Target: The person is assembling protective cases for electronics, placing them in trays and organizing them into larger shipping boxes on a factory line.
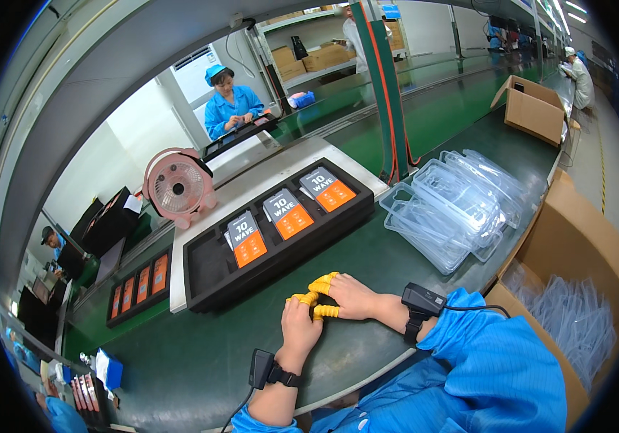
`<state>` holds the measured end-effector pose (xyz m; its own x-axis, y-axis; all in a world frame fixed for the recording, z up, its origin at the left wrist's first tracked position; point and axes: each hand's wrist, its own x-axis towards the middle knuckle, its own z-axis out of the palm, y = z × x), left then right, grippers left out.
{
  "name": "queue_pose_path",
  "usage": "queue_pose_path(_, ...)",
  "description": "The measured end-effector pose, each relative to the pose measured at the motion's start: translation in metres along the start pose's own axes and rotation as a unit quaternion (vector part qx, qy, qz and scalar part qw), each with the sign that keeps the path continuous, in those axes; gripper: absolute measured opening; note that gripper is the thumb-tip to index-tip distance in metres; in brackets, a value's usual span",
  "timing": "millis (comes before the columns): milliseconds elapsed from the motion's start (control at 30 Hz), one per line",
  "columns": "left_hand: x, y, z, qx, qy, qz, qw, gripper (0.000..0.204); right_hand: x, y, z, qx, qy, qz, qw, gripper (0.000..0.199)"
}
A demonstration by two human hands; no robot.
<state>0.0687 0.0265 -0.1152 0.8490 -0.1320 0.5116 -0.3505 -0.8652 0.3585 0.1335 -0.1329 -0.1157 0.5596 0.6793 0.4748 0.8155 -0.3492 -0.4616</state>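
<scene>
Where the two hands meet on the green surface, just in front of the person's chest, yellow finger cots cover several fingertips. The left hand lies palm down with its fingers drawn together and pointing away from the body, its tips touching the right hand, which reaches in from the right with its capped fingers bunched against them. Neither hand holds anything that shows; whether they pinch a cot between them cannot be told. Each wrist carries a small black device on a strap, the left wrist device trailing a cable, the right wrist device likewise wired along the blue sleeve.

Just beyond the hands sits a long black tray holding three dark packets with orange corners, spaced along its compartments. To its right lies a loose heap of clear plastic blister shells. A pink desk fan stands behind the tray's left end. An open cardboard box holding more clear shells stands at the person's right, and another person in blue works across the line.
</scene>
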Motion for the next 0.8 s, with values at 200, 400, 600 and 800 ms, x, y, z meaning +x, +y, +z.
queue_pose_path(200,-0.003,0.002,-0.001,0.031,-0.027,0.011,0.999,0.025,0.000,-0.002,0.005,-0.052,-0.007,-0.039,0.998,0.049)
queue_pose_path(400,-0.003,0.004,-0.006,0.039,-0.057,0.011,0.998,0.019,-0.001,-0.007,-0.002,-0.109,-0.017,-0.058,0.992,0.047)
queue_pose_path(600,-0.003,0.004,-0.011,0.052,-0.046,0.016,0.997,0.018,-0.001,-0.006,0.000,-0.120,-0.019,-0.065,0.990,0.045)
queue_pose_path(800,-0.004,0.001,-0.014,0.072,-0.050,0.014,0.996,0.018,0.001,-0.007,0.002,-0.123,-0.032,-0.050,0.991,0.042)
